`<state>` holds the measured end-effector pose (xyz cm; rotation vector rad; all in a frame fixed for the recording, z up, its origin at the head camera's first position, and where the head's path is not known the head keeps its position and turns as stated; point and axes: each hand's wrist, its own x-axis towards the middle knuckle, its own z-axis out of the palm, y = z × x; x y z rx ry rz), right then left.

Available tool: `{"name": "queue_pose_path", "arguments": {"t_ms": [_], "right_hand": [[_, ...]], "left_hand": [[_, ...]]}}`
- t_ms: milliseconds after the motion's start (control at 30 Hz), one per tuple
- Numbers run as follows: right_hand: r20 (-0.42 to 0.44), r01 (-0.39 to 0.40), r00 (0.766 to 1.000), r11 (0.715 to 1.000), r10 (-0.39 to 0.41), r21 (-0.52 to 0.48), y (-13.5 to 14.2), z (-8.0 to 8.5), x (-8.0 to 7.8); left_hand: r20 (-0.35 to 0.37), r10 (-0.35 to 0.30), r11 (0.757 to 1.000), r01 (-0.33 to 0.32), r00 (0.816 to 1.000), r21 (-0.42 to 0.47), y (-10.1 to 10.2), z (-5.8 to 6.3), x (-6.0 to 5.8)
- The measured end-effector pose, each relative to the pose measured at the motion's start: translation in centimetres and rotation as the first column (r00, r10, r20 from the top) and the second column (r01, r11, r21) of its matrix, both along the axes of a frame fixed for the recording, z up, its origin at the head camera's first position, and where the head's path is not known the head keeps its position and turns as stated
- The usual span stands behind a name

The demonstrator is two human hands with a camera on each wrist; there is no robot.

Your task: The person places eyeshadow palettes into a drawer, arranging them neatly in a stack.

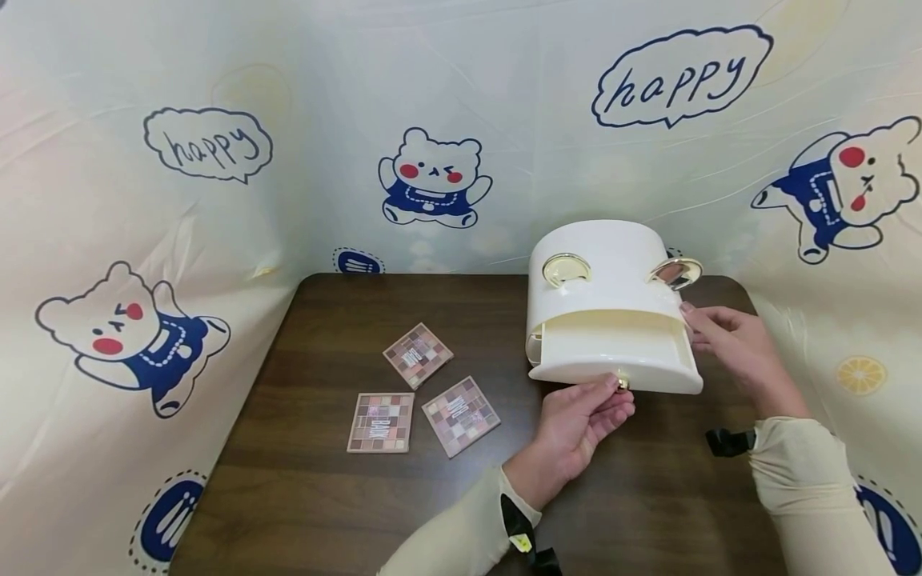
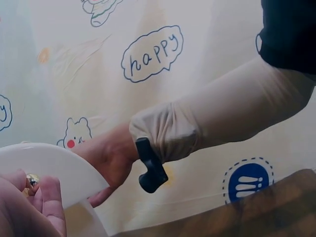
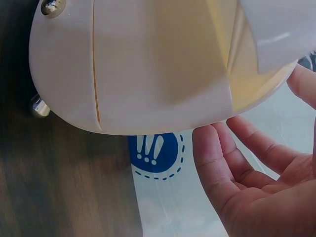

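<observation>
A white storage box (image 1: 601, 272) with a rounded body stands at the right of the table, two gold-rimmed round pieces on it. Its drawer (image 1: 612, 340) is pulled part way out, with a cream interior. My left hand (image 1: 572, 428) pinches the small gold knob (image 2: 32, 180) on the drawer front between thumb and fingers. Against the right side of the box rests my right hand (image 1: 738, 348). In the right wrist view its fairly straight fingers (image 3: 212, 153) touch the box's side edge, with the thumb apart from them.
Three flat square palettes with a checked pattern, one at the back (image 1: 418, 356), one at the left (image 1: 380, 422) and one at the right (image 1: 461, 416), lie left of the box on the dark wooden table (image 1: 302, 496). A printed curtain (image 1: 324, 160) surrounds the table.
</observation>
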<state>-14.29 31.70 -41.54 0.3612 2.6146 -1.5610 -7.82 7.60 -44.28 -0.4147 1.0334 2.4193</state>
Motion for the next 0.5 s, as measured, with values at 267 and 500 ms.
{"name": "queue_pose_path", "arguments": {"t_ms": [267,500], "right_hand": [[0.002,0.008,1.000,1.000,-0.008,-0.001,-0.1,0.1,0.0],[-0.009,0.015,1.000,1.000,-0.015,-0.012,-0.1,0.0,0.0]], "left_hand": [[-0.015,-0.015,1.000,0.015,1.000,-0.009,-0.5,0.2,1.2],[-0.001,-0.050,0.999,0.050,0.999,0.003,-0.5,-0.1,2.1]]}}
